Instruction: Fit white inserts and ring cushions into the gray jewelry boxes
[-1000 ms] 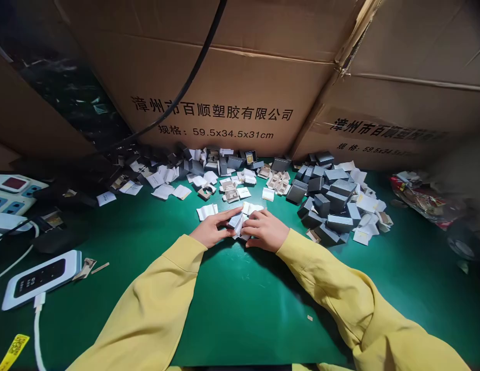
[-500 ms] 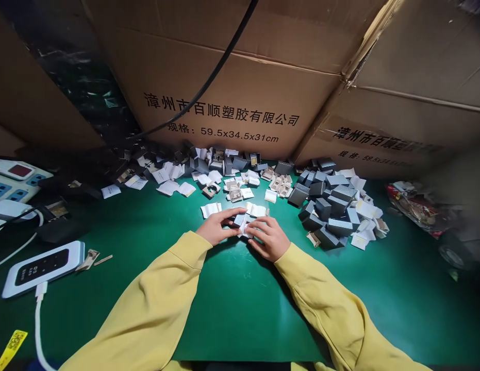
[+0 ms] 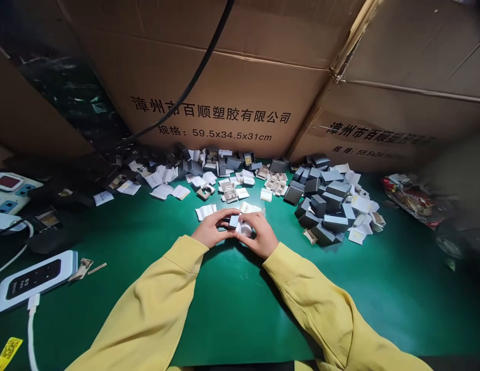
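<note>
1. Green surface (image 3: 224, 319), backed by large printed cardboard cartons (image 3: 209, 77). Reference landmark: the heap of dark grey boxes (image 3: 335, 223).
2. Left hand (image 3: 209, 232): left of the heap, fingers grasping a small dark box (image 3: 233, 221) with a pale grey face.
3. Small dark box: left of the heap, between both hands.
4. Right hand (image 3: 263, 234): between the small box and the heap, thumb and forefinger curved around a pale rounded piece (image 3: 246, 229). Whether these fingers grip it cannot be told; its kind is unclear.
5. Folded white leaflet (image 3: 206, 212): left of the heap, just beyond the left hand.
6. Tan card inserts (image 3: 276, 184): left of the heap, near it, towards the cartons.
7. White device with a dark panel (image 3: 34, 280): far left of the heap, white cable (image 3: 32, 330) plugged in.
8. Clear bag of scraps (image 3: 412, 201): right of the heap, apart from it.
</note>
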